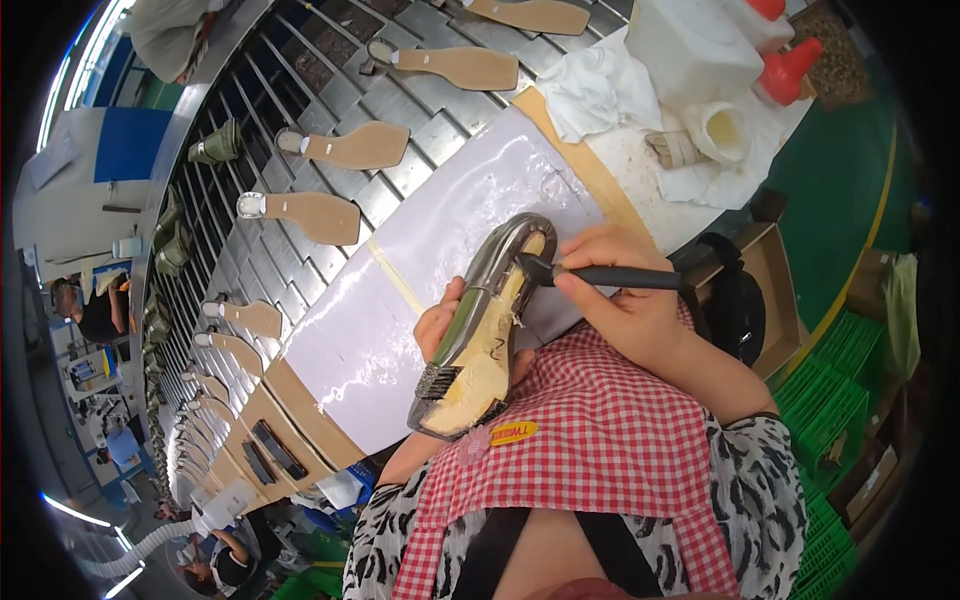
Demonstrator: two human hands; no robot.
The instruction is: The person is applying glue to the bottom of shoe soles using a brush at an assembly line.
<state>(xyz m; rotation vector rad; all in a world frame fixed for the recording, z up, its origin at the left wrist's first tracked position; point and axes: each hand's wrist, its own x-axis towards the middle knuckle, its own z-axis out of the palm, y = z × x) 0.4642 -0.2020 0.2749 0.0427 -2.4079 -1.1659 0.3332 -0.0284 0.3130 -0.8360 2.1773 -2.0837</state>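
Note:
My left hand is closed around a shoe, a dark glossy upper pulled over a last, held sole side up and tilted. Its underside is pale yellow with ragged upper edges folded in, and dark bristle-like strands show near the heel end. A black-handled tool is gripped in my right hand, fingers wrapped round the handle. The tool's dark head touches the underside near the toe; its exact kind is unclear. Both hands are above the white-covered board, close to my checked apron.
Tan insoles with heel pieces lie spaced along the slatted metal conveyor. A white jug, a crumpled cloth and a white cup stand at the far right. Green crates and a cardboard box are to my right.

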